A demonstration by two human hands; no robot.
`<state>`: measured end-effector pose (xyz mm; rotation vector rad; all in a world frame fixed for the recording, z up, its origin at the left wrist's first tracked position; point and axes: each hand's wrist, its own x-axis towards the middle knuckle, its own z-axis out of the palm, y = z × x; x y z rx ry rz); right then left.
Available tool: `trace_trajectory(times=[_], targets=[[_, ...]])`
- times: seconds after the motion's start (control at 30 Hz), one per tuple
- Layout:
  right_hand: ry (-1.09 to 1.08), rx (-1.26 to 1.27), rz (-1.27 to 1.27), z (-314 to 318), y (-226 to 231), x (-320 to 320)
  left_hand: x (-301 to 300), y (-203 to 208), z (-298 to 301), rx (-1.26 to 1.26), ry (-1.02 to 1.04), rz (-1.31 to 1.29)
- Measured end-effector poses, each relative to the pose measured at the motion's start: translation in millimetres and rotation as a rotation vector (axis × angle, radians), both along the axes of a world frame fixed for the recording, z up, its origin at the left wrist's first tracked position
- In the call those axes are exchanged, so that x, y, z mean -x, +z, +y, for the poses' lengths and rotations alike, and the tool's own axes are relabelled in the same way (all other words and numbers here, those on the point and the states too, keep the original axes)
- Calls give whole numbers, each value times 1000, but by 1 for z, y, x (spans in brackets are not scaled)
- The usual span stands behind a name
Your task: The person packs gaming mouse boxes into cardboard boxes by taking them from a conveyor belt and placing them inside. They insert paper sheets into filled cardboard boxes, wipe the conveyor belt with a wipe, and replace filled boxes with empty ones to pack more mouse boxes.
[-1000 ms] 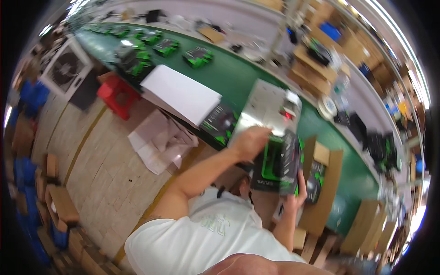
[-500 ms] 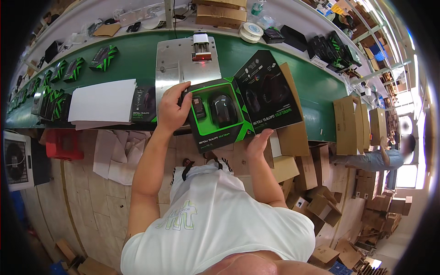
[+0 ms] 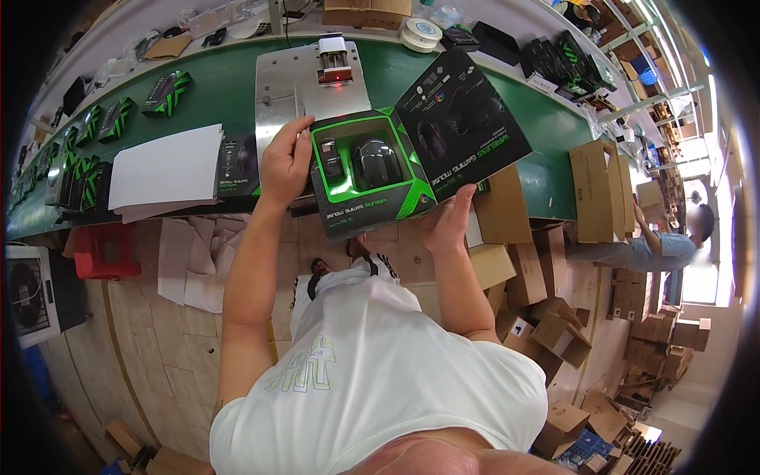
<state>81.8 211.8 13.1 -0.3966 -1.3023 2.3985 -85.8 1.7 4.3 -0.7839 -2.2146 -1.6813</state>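
Between my hands is a black and green mouse box, its front flap swung out to the right. A dark computer mouse shows in the green-edged window, beside a small dark item. My left hand grips the box's left side, thumb near its upper corner. At the lower right, my right hand supports the box with the thumb up by the flap; its other fingers are hidden underneath. Just behind stands a metal machine plate carrying a small device with a red light.
On the green table, several similar boxes stand at the left, near a stack of white sheets. Cartons stand at the right, with an open one close to my right hand. A person is at the far right.
The box has tilted slightly and its open flap has swung a little upward. Both hands still hold it. The whole view has shifted a little.
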Motion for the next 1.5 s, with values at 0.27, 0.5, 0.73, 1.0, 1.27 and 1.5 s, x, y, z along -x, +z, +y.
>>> trace_trajectory(times=[0.27,0.5,0.73,1.0,1.27,1.5], targets=[[284,32,-205,8,-30,-24,-5,-5,-1,-125,-1,-202],[-96,-115,-19,56,-14,-42,-4,-11,-5,-100,-55,-183],[-847,-684,79,158,62,-91,-4,-3,-3,50,-36,-131],[-430,-1365,-601,213,-13,-85,-3,-8,-1,7,-43,12],[-107,-1384,-830,232,-6,-50,-1,-11,-10,122,-29,-61],[-112,-1419,-987,210,-49,-25,-3,-9,-7,125,-25,-52]])
